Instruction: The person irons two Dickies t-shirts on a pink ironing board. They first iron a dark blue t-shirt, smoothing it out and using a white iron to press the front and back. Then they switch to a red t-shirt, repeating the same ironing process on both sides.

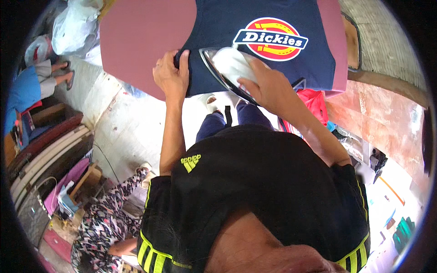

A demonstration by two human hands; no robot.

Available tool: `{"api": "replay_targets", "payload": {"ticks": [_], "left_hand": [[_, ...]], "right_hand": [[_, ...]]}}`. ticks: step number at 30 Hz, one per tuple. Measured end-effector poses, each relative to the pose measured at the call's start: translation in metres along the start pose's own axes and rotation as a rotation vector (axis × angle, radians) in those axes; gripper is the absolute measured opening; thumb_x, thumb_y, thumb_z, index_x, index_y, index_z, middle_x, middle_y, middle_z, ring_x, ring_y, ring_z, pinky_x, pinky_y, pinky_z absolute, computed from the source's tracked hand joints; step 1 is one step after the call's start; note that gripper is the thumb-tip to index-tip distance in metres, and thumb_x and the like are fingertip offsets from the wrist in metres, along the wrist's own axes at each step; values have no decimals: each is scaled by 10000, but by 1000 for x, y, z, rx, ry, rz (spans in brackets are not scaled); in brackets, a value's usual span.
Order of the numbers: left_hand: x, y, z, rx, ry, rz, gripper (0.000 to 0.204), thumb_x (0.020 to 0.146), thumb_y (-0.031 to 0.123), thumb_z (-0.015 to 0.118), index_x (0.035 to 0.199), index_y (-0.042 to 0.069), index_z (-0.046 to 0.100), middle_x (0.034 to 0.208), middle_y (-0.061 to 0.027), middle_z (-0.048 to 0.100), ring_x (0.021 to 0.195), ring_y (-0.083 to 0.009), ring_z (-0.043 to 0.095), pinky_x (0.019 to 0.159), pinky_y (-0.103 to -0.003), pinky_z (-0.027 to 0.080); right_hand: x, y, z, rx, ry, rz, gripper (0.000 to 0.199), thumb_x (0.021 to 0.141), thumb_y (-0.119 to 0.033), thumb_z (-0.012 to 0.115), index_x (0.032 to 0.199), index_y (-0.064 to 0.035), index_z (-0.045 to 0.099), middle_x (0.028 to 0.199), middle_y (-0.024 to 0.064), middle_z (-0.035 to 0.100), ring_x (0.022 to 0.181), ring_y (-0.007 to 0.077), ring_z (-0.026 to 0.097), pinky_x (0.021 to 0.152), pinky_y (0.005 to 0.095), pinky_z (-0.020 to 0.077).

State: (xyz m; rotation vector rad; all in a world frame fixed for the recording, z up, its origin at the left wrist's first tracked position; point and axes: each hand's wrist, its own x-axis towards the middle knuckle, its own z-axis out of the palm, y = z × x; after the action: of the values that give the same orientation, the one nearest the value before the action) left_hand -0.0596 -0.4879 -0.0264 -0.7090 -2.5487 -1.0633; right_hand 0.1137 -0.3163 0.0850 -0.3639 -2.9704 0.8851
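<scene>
A navy garment (pixel 218 22) with a red, yellow and white printed badge lies spread over a pink-covered ironing board (pixel 145 41). My left hand (pixel 172 75) is at the garment's near left edge, its thumb and fingers closed on the cloth there. To the right of it, my right hand (pixel 268 86) is wrapped round the handle of a clothes iron (pixel 231 66) with a white body and a shiny metal base. The iron rests by the garment's near edge, below the badge, its tip toward my left hand. Its underside is hidden.
A filled clear plastic bag (pixel 75 29) is beyond the board at the far left. Red cloth (pixel 314 104) hangs below the board's right side. One person in blue (pixel 27 86) stands at the left; another in patterned clothes (pixel 107 209) is at the lower left, near stacked boards (pixel 50 154).
</scene>
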Motion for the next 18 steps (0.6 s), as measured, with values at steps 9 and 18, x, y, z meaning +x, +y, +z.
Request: {"api": "replay_targets", "payload": {"ticks": [9, 18], "left_hand": [[3, 1, 1, -27, 17, 35, 217, 859, 290, 751, 879, 81, 700, 758, -83, 685, 702, -274, 626, 684, -380, 442], [17, 77, 11, 7, -242, 357, 513, 908, 363, 663, 1325, 84, 553, 1449, -186, 445, 1325, -383, 417, 1027, -548, 330]], "right_hand": [[-8, 5, -5, 15, 20, -29, 391, 938, -371, 636, 1046, -16, 511, 894, 271, 669, 833, 452, 666, 717, 512, 533], [-87, 65, -52, -63, -63, 108, 420, 913, -345, 682, 1154, -34, 537, 921, 240, 682, 815, 394, 701, 708, 477, 554]]}}
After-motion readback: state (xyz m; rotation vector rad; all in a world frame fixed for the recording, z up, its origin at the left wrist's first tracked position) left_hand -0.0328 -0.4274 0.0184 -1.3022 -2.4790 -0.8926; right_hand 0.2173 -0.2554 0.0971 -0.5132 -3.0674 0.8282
